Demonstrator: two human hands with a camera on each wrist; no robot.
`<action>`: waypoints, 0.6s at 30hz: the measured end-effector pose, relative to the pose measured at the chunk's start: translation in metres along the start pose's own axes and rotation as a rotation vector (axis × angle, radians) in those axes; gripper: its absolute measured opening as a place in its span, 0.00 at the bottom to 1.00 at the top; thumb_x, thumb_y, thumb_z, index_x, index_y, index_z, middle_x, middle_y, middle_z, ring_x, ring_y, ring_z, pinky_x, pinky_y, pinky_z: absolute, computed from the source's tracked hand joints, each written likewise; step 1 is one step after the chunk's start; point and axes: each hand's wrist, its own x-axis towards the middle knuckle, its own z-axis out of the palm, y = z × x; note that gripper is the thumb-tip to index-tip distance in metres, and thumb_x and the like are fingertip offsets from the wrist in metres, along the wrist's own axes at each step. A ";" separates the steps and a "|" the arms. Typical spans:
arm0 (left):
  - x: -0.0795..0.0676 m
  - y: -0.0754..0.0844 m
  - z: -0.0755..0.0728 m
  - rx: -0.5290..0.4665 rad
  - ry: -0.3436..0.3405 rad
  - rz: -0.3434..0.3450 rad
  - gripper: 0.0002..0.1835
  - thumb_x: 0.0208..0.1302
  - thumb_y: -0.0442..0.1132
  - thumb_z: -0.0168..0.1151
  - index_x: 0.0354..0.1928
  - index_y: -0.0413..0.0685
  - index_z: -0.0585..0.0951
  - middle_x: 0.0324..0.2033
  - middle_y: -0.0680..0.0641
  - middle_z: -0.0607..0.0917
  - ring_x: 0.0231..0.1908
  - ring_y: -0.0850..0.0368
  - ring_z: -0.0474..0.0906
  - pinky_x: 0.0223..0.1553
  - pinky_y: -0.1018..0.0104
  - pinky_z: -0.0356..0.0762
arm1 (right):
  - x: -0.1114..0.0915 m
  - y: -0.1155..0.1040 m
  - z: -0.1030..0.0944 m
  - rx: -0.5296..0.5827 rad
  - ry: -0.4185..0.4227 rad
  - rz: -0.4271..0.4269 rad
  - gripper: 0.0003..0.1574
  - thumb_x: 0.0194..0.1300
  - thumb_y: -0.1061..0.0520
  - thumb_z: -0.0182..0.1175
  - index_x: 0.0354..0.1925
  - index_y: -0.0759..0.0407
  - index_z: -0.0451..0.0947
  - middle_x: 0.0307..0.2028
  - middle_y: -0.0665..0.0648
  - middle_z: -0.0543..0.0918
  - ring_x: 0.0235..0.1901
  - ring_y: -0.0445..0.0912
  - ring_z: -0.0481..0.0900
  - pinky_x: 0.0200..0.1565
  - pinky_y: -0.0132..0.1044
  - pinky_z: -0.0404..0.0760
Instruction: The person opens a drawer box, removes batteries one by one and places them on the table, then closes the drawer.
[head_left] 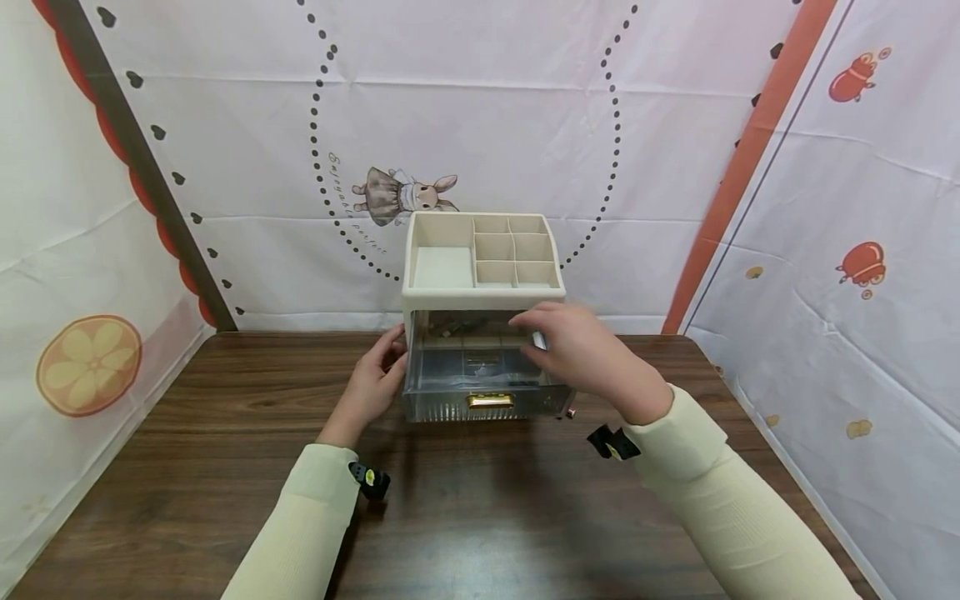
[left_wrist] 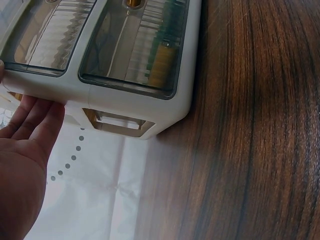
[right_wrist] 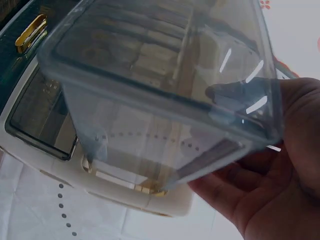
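A cream desktop organizer [head_left: 483, 293] stands on the table with a clear drawer [head_left: 442, 402] pulled out. A gold handle [head_left: 491, 401] marks the drawer's front. My left hand [head_left: 372, 379] holds the organizer's left rear edge; in the left wrist view its fingers [left_wrist: 47, 120] press the slotted back face. My right hand [head_left: 588, 350] reaches over the drawer's right side, thumb and index finger curved and apart. Through the clear wall in the right wrist view, one fingertip [right_wrist: 216, 93] shows. A narrow white patch appears between thumb and fingers; I cannot tell what it is.
The organizer's top has open compartments [head_left: 495, 247]. Teal and yellow contents [left_wrist: 162, 65] show through a lower side window. Patterned cloth [head_left: 480, 125] hangs closely behind and at both sides. Dark wood tabletop [head_left: 465, 508] extends in front.
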 end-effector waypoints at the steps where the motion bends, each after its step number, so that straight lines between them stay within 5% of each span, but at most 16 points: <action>1: 0.000 0.000 0.000 0.000 -0.001 0.002 0.25 0.74 0.35 0.50 0.70 0.39 0.63 0.48 0.32 0.79 0.50 0.38 0.77 0.51 0.46 0.74 | 0.001 -0.001 0.001 -0.005 -0.018 0.004 0.20 0.61 0.59 0.66 0.53 0.60 0.80 0.49 0.58 0.84 0.46 0.51 0.82 0.49 0.46 0.79; 18: 0.000 -0.001 0.000 0.005 0.001 0.000 0.25 0.74 0.35 0.49 0.70 0.40 0.64 0.49 0.32 0.78 0.50 0.39 0.77 0.51 0.46 0.74 | 0.026 -0.013 0.008 -0.136 -0.288 0.061 0.19 0.66 0.58 0.61 0.55 0.60 0.79 0.51 0.59 0.82 0.53 0.53 0.79 0.55 0.48 0.76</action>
